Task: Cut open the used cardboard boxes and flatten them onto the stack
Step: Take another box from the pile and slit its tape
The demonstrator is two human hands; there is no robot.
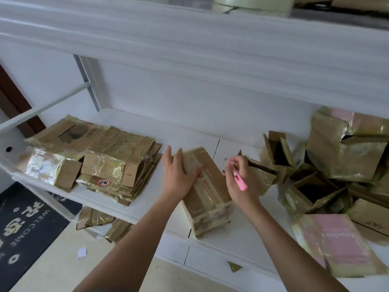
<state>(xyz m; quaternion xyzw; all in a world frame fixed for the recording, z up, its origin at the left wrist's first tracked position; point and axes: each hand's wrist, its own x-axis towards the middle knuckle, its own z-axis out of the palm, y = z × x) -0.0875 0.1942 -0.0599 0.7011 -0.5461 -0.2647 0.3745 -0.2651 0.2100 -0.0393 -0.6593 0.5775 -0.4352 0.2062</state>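
Observation:
A taped brown cardboard box [210,194] lies on the white table [237,237] in the middle. My left hand [179,173] rests on the box's far left end, fingers laid over its top edge. Just right of the box, my right hand [240,178] grips a pink cutter [240,182], its tip pointing away near the box's far right side. A stack of flattened boxes [101,159] sits at the table's left. The blade is too small to make out.
A heap of unflattened boxes [336,157] crowds the right side, with a pink-printed flat box [336,243] at the near right. Cardboard scraps [99,222] lie on the floor beside a dark welcome mat [27,224]. A shelf [189,66] overhangs the table.

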